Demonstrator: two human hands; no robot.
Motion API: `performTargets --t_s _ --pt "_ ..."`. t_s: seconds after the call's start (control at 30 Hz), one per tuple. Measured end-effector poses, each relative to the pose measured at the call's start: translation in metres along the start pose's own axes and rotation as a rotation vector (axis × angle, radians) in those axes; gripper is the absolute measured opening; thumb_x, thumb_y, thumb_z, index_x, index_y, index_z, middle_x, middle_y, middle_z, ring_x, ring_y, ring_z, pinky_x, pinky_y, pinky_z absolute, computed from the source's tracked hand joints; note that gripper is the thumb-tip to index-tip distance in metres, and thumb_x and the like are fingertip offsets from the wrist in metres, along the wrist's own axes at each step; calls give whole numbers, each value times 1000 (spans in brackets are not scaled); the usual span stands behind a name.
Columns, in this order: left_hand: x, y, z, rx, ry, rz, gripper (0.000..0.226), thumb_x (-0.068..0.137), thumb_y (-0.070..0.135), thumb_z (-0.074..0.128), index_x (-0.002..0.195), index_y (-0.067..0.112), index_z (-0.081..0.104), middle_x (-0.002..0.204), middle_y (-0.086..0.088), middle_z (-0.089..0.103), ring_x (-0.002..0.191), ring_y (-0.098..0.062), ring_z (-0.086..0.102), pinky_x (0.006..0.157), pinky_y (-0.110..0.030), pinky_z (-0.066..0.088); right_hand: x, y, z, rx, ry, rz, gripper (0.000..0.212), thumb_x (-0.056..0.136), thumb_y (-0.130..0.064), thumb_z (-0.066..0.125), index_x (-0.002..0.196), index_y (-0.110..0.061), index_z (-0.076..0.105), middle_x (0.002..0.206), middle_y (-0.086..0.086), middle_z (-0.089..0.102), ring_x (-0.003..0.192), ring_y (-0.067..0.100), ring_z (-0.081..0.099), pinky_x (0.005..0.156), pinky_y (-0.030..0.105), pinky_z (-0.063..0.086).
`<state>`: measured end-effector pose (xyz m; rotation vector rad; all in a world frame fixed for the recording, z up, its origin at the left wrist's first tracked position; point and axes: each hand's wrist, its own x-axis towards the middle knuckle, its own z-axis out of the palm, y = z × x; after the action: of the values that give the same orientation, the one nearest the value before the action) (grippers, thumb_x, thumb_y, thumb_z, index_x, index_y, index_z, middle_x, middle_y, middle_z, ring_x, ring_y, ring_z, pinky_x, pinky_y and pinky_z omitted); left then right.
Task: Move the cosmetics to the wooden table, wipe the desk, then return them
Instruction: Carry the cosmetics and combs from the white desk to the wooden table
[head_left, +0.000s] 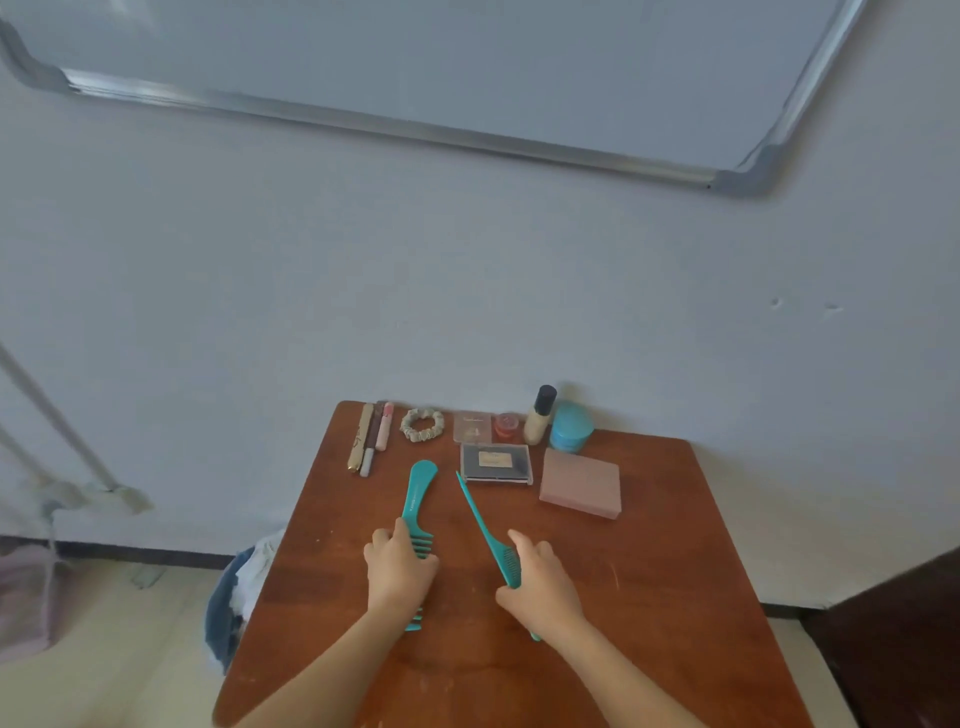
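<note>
L hand curls over the toothed end of the wide teal comb; R hand curls round the thin tail comb. Both combs are mid-frame on the brown wood table. The other cosmetics are lined up at its far edge: tubes, scrunchie, bottle, blue jar, w/ a clear case and pink box just in front. No cloth in view. Prob. mid-move, but can't tell if outbound or return, or if wiping is done.
</note>
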<state>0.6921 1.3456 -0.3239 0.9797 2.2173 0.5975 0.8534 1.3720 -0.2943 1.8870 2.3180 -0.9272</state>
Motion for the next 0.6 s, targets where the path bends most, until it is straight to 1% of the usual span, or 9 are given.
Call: performTargets --t_s 0.17,0.3,0.43,0.6 --pt "38 11 2 7 -8 30 66 87 20 58 143 11 24 138 -9 32 126 -22 32 104 -32 36 32 -19 7 35 11 66 74 83 -25 62 143 -31 19 134 -1 39 123 16 43 93 27 45" --pt "43 15 6 36 19 42 61 87 22 57 140 9 28 138 -8 31 126 -21 34 100 -30 40 44 -20 12 22 6 85 74 84 -26 62 143 -31 20 133 -1 40 122 15 45 91 25 45" --pt "49 22 5 92 43 54 56 88 28 57 136 11 34 135 -5 34 123 -18 38 94 -28 45 61 -26 7 19 24 46 72 83 -27 63 143 -30 21 133 0 40 122 16 45 89 25 45" --pt "48 16 5 239 49 60 61 87 42 55 138 17 32 134 -2 39 122 -17 37 92 -28 46 74 -32 5 12 14 2 71 83 -28 61 142 -30 22 134 2 39 126 17 43 90 27 45"
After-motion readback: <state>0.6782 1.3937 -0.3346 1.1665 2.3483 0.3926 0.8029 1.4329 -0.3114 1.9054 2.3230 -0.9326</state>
